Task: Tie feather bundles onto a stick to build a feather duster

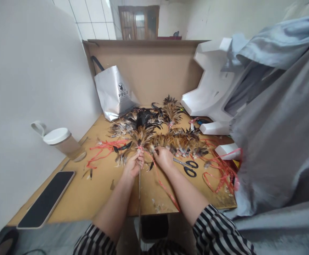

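My left hand is closed around a thin stick. Brown feathers are bound to the top of this stick with pink-red plastic string, making a feather duster. The stick's lower end runs down past the table's front edge. My right hand rests by a row of loose brown feathers, its fingertips curled together at the row's left end. What those fingers pinch, if anything, is too small to tell. A strand of string trails from the binding, passing between my forearms.
Black-handled scissors lie right of my right hand. Tangled string spreads at the right, beside white foam and grey cloth. A silver bag, a lidded cup and a phone are on the left.
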Tool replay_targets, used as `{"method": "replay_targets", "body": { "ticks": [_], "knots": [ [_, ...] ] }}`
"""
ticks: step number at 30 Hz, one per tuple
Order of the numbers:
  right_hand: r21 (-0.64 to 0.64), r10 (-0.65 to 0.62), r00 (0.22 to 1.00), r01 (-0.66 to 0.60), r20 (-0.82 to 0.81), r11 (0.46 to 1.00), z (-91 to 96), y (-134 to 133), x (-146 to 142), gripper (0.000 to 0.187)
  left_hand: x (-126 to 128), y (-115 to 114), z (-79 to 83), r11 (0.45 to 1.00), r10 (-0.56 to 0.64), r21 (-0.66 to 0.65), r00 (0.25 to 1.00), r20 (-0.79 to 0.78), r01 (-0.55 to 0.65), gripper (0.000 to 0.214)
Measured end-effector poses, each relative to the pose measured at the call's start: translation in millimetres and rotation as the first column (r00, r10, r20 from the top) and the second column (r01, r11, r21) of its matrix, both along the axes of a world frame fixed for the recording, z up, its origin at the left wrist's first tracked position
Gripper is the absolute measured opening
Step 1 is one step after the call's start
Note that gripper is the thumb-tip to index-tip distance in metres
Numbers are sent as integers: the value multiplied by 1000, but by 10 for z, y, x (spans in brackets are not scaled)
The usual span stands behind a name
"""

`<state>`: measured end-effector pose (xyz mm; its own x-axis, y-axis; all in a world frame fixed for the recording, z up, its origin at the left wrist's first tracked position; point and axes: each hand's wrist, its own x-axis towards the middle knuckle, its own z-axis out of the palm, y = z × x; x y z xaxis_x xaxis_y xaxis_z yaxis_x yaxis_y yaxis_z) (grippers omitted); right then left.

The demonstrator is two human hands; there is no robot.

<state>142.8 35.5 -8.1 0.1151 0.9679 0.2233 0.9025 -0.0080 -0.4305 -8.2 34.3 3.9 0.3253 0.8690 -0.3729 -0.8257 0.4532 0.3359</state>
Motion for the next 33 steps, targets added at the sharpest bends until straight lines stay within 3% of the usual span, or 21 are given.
{"method": "replay_targets", "body": {
  "ticks": [6,13,16,19,22,25,27,33],
  "knots": [
    [-48,-26,995,31,93,998,-34,42,0,22,-30,10,-37,1000,5,11,1000,-10,-5,17],
    [-77,-33,995,40,95,996,-33,25,9,24,-65,27,-52,999,18,35,999,43,-20,19],
    [-55,-51,999,50,-10,997,-40,44,35,21,-65,26,-52,999,22,43,999,39,-24,18],
    [-24,-56,959,51,-277,998,-71,104,86,17,-100,11,-58,996,59,58,998,28,-60,17],
    [23,-10,782,32,-623,999,-103,158,128,16,-152,-5,-83,992,91,83,995,42,-95,18],
    [-52,-38,414,-21,-909,998,-100,157,156,18,-180,-12,-113,990,94,103,994,55,-99,19],
    [-91,-72,232,-75,-970,993,-74,132,179,16,-177,-14,-124,990,89,109,995,48,-94,19],
    [-39,-61,-99,-216,-993,976,27,78,261,12,-142,-25,-109,990,65,124,997,34,-68,19]
  ]
}}
